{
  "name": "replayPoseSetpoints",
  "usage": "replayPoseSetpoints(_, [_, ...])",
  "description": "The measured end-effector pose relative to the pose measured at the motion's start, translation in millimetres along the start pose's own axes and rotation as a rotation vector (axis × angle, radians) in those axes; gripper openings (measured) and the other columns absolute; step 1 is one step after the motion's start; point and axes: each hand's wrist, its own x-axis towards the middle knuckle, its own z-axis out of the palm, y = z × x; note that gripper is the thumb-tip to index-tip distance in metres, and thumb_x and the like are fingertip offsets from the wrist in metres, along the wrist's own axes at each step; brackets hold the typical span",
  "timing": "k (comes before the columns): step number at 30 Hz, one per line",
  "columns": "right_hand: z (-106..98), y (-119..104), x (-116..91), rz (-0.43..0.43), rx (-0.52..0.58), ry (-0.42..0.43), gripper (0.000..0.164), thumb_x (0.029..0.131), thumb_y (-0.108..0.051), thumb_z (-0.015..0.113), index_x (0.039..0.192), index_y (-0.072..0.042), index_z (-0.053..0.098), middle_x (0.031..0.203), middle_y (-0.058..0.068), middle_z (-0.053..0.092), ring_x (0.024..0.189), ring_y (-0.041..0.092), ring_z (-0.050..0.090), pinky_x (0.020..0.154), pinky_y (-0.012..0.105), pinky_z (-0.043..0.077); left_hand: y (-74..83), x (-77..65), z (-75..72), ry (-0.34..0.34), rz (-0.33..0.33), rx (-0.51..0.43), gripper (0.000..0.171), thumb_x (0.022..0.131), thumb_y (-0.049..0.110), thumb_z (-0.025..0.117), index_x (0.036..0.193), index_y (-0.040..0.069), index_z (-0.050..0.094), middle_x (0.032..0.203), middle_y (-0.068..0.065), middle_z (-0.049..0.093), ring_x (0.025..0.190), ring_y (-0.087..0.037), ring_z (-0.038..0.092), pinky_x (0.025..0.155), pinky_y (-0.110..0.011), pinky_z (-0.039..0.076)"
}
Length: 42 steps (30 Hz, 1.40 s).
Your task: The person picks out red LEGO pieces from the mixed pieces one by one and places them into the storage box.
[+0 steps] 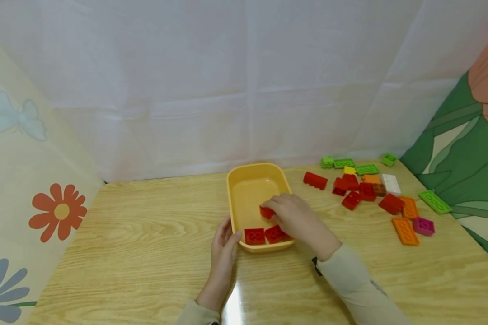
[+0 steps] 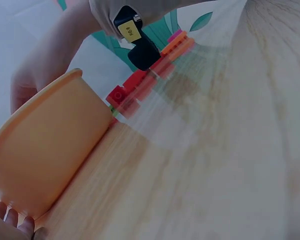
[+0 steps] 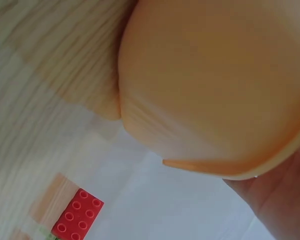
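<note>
A yellow plastic tray point(image 1: 260, 168) stands on the wooden table in the middle of the head view. Its near left side is gripped by my left hand point(image 1: 222, 250), thumb over the rim and fingers along the outer wall. My right hand point(image 1: 294, 219) reaches in over the right rim and pinches a red toy brick point(image 1: 266, 212) above the tray's floor. Two more red bricks, a left one point(image 1: 254, 236) and a right one point(image 1: 274, 234), lie at the tray's near end. In the right wrist view the tray's wall point(image 3: 210, 85) hides the fingertips.
Right of the tray lie loose bricks: a separate red one point(image 1: 315, 180), a red cluster point(image 1: 351, 183), green plates point(image 1: 367, 169), a white brick point(image 1: 390, 184), orange plates point(image 1: 405, 231) and a magenta brick point(image 1: 424, 226). A white cloth point(image 1: 166, 90) hangs behind the table.
</note>
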Motion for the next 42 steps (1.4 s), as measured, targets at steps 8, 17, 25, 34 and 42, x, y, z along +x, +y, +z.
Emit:
replayPoseSetpoints(8, [2.6, 0.2, 0.7, 0.002, -0.017, 0.003, 0.029, 0.078, -0.005, 0.07, 0.105, -0.013, 0.071, 0.1, 0.004, 0.074, 0.09, 0.02, 0.063, 0.084, 0.041, 0.055, 0.0, -0.1, -0.2, 0.006, -0.006, -0.009, 0.054, 0.091, 0.007, 0.051, 0.142, 0.0, 0.035, 0.152, -0.022, 0.035, 0.138, -0.029, 0.032, 0.117, -0.051, 0.022])
replayPoseSetpoints(17, [9.7, 2.0, 0.2, -0.01, -0.033, 0.022, 0.024, 0.078, -0.002, 0.069, 0.1, -0.011, 0.072, 0.097, 0.004, 0.076, 0.089, 0.021, 0.063, 0.083, 0.042, 0.056, 2.1, -2.0, 0.5, 0.013, -0.018, -0.021, 0.054, 0.091, 0.007, 0.052, 0.142, 0.001, 0.035, 0.152, -0.019, 0.035, 0.138, -0.027, 0.032, 0.117, -0.05, 0.023])
replayPoseSetpoints(25, [11.0, 2.8, -0.9, -0.006, -0.041, 0.035, 0.023, 0.078, -0.001, 0.068, 0.098, -0.011, 0.072, 0.095, 0.004, 0.076, 0.087, 0.021, 0.063, 0.082, 0.042, 0.056, 0.6, -1.5, 0.0, 0.001, -0.009, -0.009, 0.054, 0.091, 0.007, 0.051, 0.142, 0.0, 0.034, 0.152, -0.021, 0.034, 0.138, -0.029, 0.032, 0.116, -0.051, 0.023])
replayPoseSetpoints(34, [9.5, 2.8, -0.8, 0.0, -0.052, 0.003, 0.028, 0.074, -0.004, 0.073, 0.101, -0.01, 0.07, 0.096, 0.005, 0.076, 0.089, 0.022, 0.063, 0.083, 0.043, 0.055, 0.7, -2.3, 0.2, -0.003, -0.023, -0.027, 0.054, 0.091, 0.007, 0.051, 0.142, 0.002, 0.035, 0.152, -0.019, 0.034, 0.138, -0.026, 0.032, 0.117, -0.05, 0.024])
replayPoseSetpoints(42, [6.8, 2.0, -0.7, 0.011, -0.051, -0.011, 0.03, 0.074, -0.007, 0.074, 0.104, -0.01, 0.069, 0.096, 0.006, 0.075, 0.09, 0.023, 0.063, 0.084, 0.044, 0.055, 0.9, -1.6, -0.1, -0.01, -0.026, -0.03, 0.054, 0.092, 0.007, 0.051, 0.143, 0.002, 0.034, 0.153, -0.019, 0.033, 0.138, -0.026, 0.032, 0.116, -0.05, 0.024])
